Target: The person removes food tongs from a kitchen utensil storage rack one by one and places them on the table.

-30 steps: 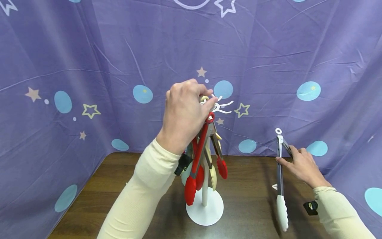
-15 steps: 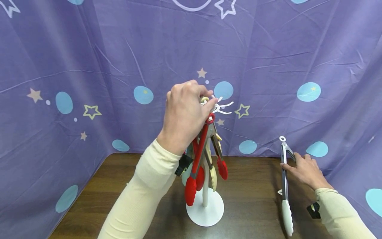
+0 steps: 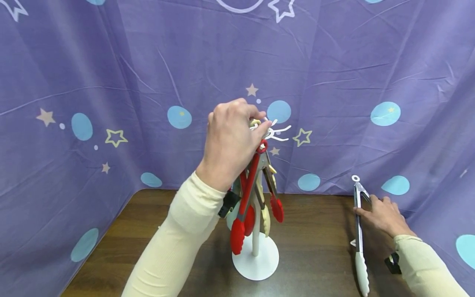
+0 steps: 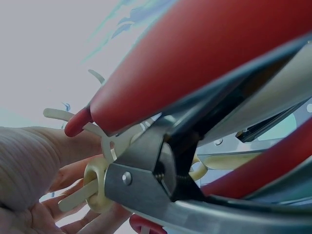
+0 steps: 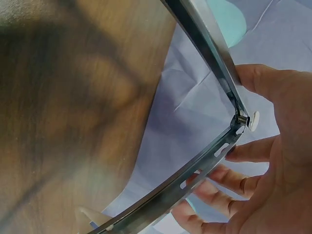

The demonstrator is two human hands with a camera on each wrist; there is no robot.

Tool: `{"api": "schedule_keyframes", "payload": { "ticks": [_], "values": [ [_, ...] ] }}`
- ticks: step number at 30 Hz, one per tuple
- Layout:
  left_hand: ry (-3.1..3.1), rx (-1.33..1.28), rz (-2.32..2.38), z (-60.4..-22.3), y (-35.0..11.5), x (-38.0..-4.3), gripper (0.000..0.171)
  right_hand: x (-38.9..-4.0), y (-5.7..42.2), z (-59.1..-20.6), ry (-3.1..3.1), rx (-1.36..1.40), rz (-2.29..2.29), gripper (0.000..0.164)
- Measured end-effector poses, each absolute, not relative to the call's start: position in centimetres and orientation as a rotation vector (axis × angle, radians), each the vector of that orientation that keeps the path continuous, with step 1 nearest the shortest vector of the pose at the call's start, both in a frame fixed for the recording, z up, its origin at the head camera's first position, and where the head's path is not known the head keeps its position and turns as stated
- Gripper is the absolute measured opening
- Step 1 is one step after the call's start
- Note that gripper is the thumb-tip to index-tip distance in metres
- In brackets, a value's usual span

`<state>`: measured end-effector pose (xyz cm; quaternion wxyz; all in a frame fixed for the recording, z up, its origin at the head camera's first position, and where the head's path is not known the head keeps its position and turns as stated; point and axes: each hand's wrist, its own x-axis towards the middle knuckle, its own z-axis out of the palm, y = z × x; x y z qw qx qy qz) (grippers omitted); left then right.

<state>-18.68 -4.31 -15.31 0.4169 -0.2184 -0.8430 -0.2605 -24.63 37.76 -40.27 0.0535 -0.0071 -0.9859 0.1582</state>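
My left hand (image 3: pixel 230 140) grips the top of a white hanging stand (image 3: pixel 256 268), its thumb and fingers at the hub of the hooks (image 3: pixel 282 128). Just below the hand, red-tipped tongs (image 3: pixel 238 235) hang by their ring, arms spread. Cream tongs (image 3: pixel 265 222) hang behind them. The left wrist view shows a red handle (image 4: pixel 185 63) close up, with a cream ring (image 4: pixel 99 180) on a hook. At the right, my right hand (image 3: pixel 386 216) holds white-tipped tongs (image 3: pixel 362 272) near the hinge, thumb on one arm and fingers along the other. Their arms are spread, tips downward.
The stand's round base rests on a dark wooden table (image 3: pixel 308 255). A purple patterned curtain (image 3: pixel 208 53) closes off the back and both sides. More hanging tongs are partly hidden by the left wrist and its camera (image 3: pixel 229 203).
My right hand has moved slightly right and down with the white-tipped tongs. My left hand stays on top of the stand, and the hanging tongs keep their places.
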Motion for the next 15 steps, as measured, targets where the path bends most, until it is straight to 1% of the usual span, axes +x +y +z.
{"api": "schedule_keyframes", "payload": {
  "ticks": [15],
  "values": [
    [-2.12,-0.554,-0.655,-15.3,-4.3,-18.7,0.015,-24.8,38.4,-41.5,-3.012,-0.039,0.491,0.086]
  ]
}}
